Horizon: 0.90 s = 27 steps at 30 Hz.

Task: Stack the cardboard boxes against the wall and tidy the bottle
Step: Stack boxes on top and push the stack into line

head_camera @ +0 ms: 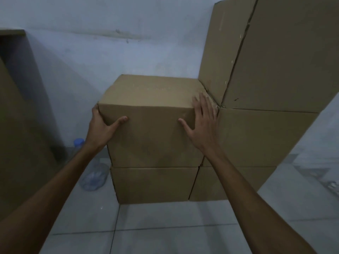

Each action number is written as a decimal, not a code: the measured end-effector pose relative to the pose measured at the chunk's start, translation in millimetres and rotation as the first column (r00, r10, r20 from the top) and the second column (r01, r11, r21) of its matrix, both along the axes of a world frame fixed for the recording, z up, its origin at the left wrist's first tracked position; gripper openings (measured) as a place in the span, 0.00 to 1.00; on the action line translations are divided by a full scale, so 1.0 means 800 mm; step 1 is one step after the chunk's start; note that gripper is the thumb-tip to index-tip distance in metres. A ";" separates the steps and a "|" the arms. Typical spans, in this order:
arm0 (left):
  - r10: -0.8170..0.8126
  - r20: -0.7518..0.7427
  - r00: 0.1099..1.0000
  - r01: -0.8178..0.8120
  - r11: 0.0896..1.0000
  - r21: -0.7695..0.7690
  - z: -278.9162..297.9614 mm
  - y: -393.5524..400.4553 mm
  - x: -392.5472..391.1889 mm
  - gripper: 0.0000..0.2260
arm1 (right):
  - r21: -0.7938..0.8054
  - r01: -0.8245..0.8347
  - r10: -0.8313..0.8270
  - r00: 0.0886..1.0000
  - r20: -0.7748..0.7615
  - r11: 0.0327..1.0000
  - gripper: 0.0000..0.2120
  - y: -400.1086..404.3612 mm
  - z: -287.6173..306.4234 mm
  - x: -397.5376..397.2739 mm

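1. One held box [150, 129], plain brown. The left hand [102, 125] grips its left front corner with the thumb on the front face. The right hand [201, 120] lies flat on its right front edge, fingers spread.
2. Under the held box: one lower box [154, 184].
3. Right of the held box, touching it: a stack [266, 136] of at least three boxes.
4. Lower left of the held box: one clear bottle [95, 178] with a blue cap, on the floor [165, 226]. Its label is too blurred to read.

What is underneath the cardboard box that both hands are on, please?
A second cardboard box sits directly under the upper box, resting on the tiled floor. Mainly its front face shows; its top is covered by the upper box, and its contents cannot be seen.
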<state>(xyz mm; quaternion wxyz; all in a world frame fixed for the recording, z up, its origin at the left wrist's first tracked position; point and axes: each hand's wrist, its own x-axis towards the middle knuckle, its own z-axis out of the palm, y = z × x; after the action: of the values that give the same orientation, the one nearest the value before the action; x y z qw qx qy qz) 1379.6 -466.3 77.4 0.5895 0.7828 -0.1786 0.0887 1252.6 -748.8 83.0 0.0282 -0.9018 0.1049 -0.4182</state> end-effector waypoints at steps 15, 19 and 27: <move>-0.081 -0.167 0.983 0.100 0.989 0.111 -0.198 0.032 -0.024 0.33 | -0.027 -0.016 0.010 0.979 -0.202 0.999 0.46 0.015 -0.187 -0.045; -0.037 -0.140 0.989 0.058 0.987 0.149 -0.223 0.026 -0.017 0.29 | -0.075 0.020 -0.036 0.976 -0.215 0.997 0.49 0.014 -0.232 -0.041; 0.121 -0.066 0.990 -0.109 0.981 0.164 -0.260 0.012 -0.025 0.26 | -0.161 0.060 -0.098 0.967 -0.237 0.985 0.56 0.001 -0.252 -0.034</move>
<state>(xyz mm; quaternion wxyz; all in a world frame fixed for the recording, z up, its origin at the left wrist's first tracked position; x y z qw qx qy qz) 1359.4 -456.6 -130.8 0.5251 0.8393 -0.1171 0.0782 1225.0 -748.1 -118.7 -0.0706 -0.9409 0.1113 -0.3119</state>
